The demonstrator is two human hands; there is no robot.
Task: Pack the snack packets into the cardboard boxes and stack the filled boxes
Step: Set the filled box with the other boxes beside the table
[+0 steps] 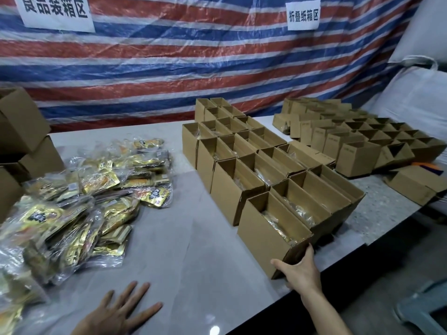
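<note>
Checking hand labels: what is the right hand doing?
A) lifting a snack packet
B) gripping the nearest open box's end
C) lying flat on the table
B: the right hand wraps thumb and fingers round the near end of the nearest open box; the left hand lies flat on the table.

your left hand (121,313): bare, seen to the wrist only
your right hand (301,272): bare, slim wrist
your right forearm (323,313): uncovered down to the frame edge

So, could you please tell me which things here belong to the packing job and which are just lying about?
For the job: snack packets, open boxes, nearest box in right hand.
Just there: striped tarpaulin, paper signs, white sacks, blue stool.
</note>
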